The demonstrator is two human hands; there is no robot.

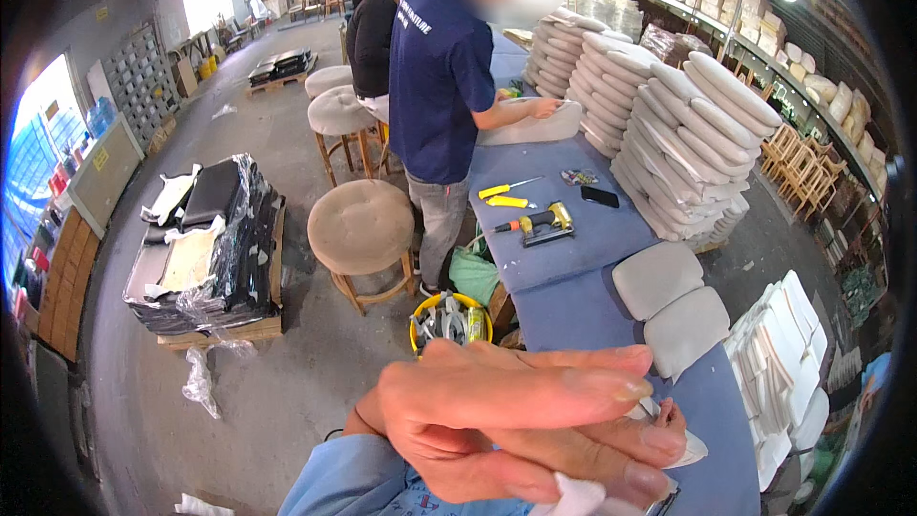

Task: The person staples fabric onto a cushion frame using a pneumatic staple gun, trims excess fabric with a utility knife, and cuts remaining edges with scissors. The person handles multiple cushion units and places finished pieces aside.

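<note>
Blue worktable (568,315) spreads beyond my left hand (468,406), its fingers (602,392) nearly together, white scrap (578,496) just below them, whether pinched I cannot tell, so gentle hold seems best.

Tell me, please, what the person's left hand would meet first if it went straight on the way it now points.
Most likely the small white piece showing just to the right of the left hand; depth is unclear, so the hand might pass above it instead.
</note>
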